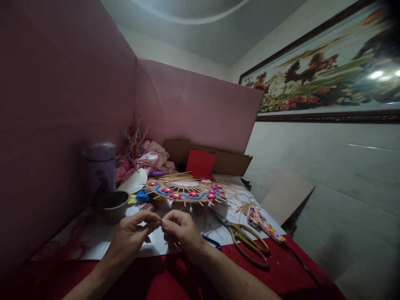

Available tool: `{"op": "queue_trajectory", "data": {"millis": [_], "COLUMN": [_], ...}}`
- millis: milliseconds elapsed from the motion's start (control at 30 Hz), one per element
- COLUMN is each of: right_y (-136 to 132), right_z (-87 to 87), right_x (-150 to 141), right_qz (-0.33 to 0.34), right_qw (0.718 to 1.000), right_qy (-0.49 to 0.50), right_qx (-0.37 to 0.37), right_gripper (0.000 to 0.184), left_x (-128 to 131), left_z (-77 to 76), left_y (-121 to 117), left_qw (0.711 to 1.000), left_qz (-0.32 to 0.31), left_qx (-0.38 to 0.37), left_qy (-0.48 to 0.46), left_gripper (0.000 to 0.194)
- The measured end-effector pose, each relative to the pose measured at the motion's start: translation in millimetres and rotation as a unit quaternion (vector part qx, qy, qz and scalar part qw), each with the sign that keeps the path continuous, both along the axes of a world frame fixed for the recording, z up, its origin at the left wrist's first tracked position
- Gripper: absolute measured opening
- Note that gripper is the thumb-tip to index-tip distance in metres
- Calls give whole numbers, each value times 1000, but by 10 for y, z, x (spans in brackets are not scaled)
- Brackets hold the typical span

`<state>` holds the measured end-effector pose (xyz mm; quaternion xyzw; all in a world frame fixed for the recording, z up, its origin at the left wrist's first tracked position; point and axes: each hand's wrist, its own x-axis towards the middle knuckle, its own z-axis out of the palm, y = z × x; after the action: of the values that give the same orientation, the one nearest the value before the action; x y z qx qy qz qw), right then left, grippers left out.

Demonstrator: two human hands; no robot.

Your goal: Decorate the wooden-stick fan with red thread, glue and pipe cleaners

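My left hand [134, 231] and my right hand [183, 231] meet over the front of the white sheet [96, 241], both with thumb and forefinger pinched. Between the fingertips is something tiny, perhaps reddish, too small to name. Just beyond them stands a half-ring craft piece [187, 198] with pink clay flowers, a wavy blue line and thin sticks poking out of its edge. Gold-handled scissors [246, 241] lie to the right of my right hand. A blue-handled tool [212, 242] is partly hidden behind my right wrist.
A cup [115, 208] and a purple canister [101, 171] stand at left. Behind the craft piece are a bundle of sticks [175, 178], red card [201, 163] and cardboard [233, 162]. A flower-covered glue gun [264, 225] trails a black cord at right. Pink panels wall the left and back.
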<state>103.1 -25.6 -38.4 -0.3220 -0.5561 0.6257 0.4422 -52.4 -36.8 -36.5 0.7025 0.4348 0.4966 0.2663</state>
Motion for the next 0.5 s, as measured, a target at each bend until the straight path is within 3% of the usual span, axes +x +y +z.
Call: {"op": "queue_trajectory", "data": {"millis": [100,233,367,433,500], "right_y": [8,45,51,44,34], "right_z": [-30,-118,-152,-134,-98], "right_x": [1,11,19,15,7], "right_qz": [6,-37,-78,-76,-58], "right_qw": [999,989,966,971,988], "right_qy": [-32,-127,-190,-172,-112], "right_qx": [2,63,159,144,89], "right_gripper": [38,19,13,17,24], "left_x": [-9,-1,16,10,-2], "left_z": [-16,-36,-29,-34,-42], "left_y": [-2,-23,-23,-6,14], "left_qw": [994,939,894,899,928], "left_qz": [36,83,63,64,63], "left_qx": [75,211,293,300,272], "left_qy": [76,260,334,313,246], "left_gripper": [18,22,28,27,24]}}
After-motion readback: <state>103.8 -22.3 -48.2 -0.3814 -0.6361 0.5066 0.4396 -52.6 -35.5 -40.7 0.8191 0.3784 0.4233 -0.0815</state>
